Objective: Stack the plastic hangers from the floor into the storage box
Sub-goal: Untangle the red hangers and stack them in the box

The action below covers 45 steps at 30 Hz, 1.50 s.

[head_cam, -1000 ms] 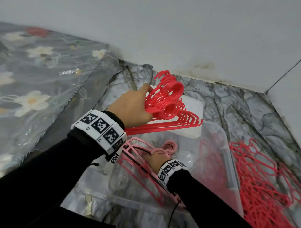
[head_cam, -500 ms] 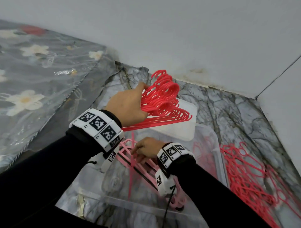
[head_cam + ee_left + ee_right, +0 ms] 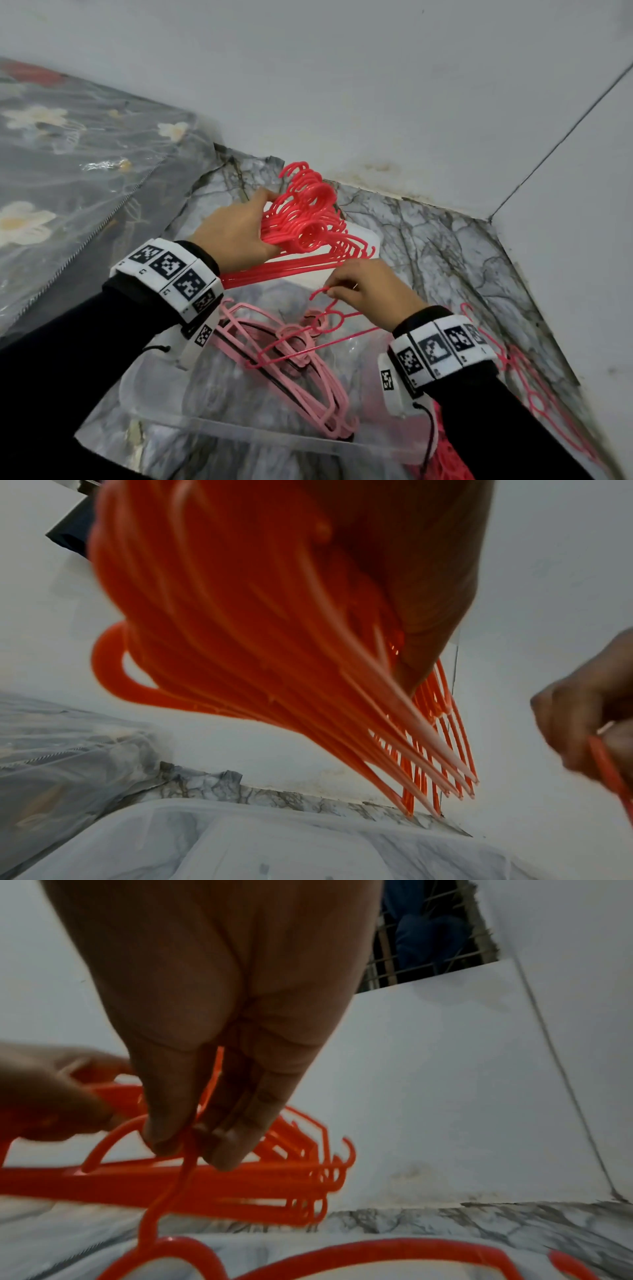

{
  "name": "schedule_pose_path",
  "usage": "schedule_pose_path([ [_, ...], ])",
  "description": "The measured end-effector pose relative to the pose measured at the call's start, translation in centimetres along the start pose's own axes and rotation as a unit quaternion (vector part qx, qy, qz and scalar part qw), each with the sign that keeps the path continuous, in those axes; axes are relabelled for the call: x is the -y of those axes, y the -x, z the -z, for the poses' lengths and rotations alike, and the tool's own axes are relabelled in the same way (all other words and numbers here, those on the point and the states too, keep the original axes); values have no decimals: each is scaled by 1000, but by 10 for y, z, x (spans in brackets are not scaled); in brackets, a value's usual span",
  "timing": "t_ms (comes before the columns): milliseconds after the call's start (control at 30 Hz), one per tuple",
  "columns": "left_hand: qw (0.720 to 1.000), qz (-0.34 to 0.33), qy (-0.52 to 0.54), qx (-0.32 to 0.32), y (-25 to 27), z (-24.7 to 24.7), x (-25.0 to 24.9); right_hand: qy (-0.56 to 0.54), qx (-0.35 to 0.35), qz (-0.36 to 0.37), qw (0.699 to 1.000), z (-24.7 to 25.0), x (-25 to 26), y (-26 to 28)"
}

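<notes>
My left hand (image 3: 236, 236) grips a thick bundle of red hangers (image 3: 308, 219) by their necks, held above the far end of the clear storage box (image 3: 239, 431). The bundle (image 3: 260, 615) fans out below that hand in the left wrist view. My right hand (image 3: 366, 284) pinches the hook of a single red hanger (image 3: 318, 339), lifted over the box. In the right wrist view thumb and fingers (image 3: 219, 1139) clamp that hook (image 3: 171, 1177). Several pale pink hangers (image 3: 301, 370) lie stacked inside the box.
A white lid (image 3: 363, 240) lies on the marble floor (image 3: 445, 246) beyond the box. More red hangers (image 3: 534, 404) are heaped on the floor at the right. A floral plastic-covered mattress (image 3: 68, 171) rises at the left. White walls (image 3: 376, 85) close the corner.
My right hand has come up out of the box from the pink hangers, lifting one red hanger by its hook toward the bundle. The left hand holds its bundle nearly still.
</notes>
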State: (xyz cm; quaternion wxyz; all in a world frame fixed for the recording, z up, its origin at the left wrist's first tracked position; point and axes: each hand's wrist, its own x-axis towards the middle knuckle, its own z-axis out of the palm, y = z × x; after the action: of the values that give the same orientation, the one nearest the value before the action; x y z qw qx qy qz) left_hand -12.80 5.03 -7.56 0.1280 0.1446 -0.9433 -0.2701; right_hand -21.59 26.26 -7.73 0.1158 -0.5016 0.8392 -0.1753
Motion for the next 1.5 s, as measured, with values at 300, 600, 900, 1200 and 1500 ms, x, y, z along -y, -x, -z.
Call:
schedule_pose_path([
  [300,993,28,16,112,7,-19,-4,-29,-186,-11,982,35,-12,12],
  [600,982,22,91,164,11,-32,-15,-44,-238,-38,970,27,-14,4],
  [900,987,3,61,150,11,-37,-11,-102,-160,-89,978,25,-23,3],
  [1200,977,-13,101,187,15,-38,-13,120,-20,-72,990,-17,-39,-6],
  [1500,978,-22,94,186,16,-34,-7,160,-30,-42,986,-19,-30,-11],
])
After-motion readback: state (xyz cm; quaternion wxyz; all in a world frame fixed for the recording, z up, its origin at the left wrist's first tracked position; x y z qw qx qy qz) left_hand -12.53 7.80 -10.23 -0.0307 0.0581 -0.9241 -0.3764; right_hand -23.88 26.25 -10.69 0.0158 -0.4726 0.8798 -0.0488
